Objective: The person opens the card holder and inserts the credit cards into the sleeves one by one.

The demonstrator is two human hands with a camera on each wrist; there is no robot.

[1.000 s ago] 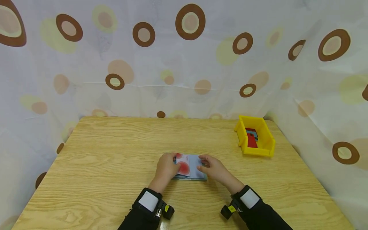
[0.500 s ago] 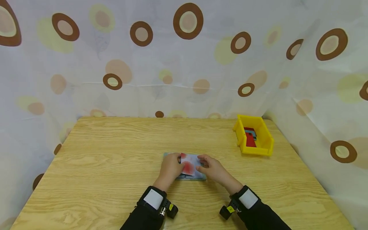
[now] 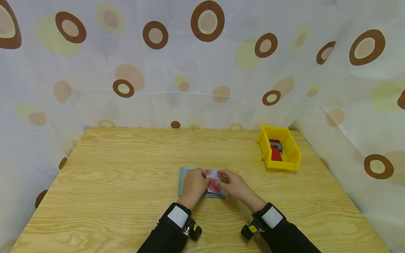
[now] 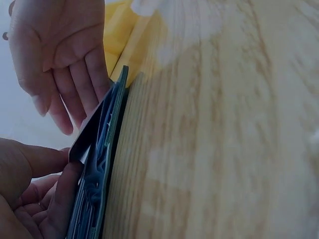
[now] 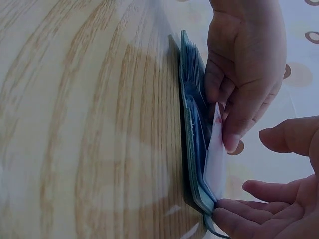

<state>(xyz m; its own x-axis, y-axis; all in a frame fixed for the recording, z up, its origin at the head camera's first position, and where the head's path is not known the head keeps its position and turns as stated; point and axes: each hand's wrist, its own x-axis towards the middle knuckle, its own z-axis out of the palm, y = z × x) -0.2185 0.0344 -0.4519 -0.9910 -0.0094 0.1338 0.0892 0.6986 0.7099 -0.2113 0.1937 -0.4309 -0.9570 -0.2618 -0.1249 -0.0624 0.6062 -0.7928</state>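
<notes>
A teal card holder point(image 3: 181, 182) with clear plastic sleeves lies spread open flat on the table. My left hand point(image 3: 194, 184) pinches a white card with red circles point(image 3: 213, 187) between thumb and fingers. In the right wrist view, the card point(image 5: 215, 159) leans up at a slant, its lower end against the sleeves at one side of the holder point(image 5: 189, 129). My right hand point(image 3: 236, 187) is by the holder's right edge. In the right wrist view its fingertips point(image 5: 222, 211) touch that edge near the card's lower end, and its thumb is held apart.
A yellow bin point(image 3: 292, 147) stands at the table's back right, with red and blue-grey flat pieces point(image 3: 276, 153) inside. The wooden table point(image 3: 126, 154) borders a patterned curtain point(image 3: 196, 70) at the back and sides.
My left hand has moved the card rightward across the holder, toward my right hand. More of the holder's left side now shows. The right hand has stayed almost in place.
</notes>
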